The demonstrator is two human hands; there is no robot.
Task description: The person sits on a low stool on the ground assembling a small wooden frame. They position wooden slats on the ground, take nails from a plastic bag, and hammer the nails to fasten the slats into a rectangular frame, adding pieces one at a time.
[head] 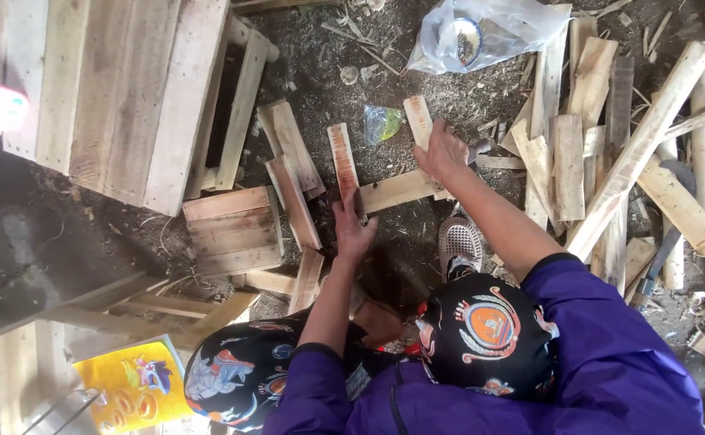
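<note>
My left hand (352,229) grips the near end of a short reddish-stained wooden slat (342,157) that points away from me. My right hand (441,153) rests on another short slat (418,119) with a reddish end, where it crosses a longer pale board (393,191) lying flat on the dirt. The two hands are about a hand's width apart. Purple sleeves cover both arms, and my patterned knees are at the bottom of the view.
A large pale pallet crate (119,89) lies top left, a small slatted box (232,229) below it. A heap of wood offcuts (610,153) fills the right. A clear plastic bag (481,32) lies at the top, a yellow packet (131,383) bottom left, a sandal (459,242) near my right arm.
</note>
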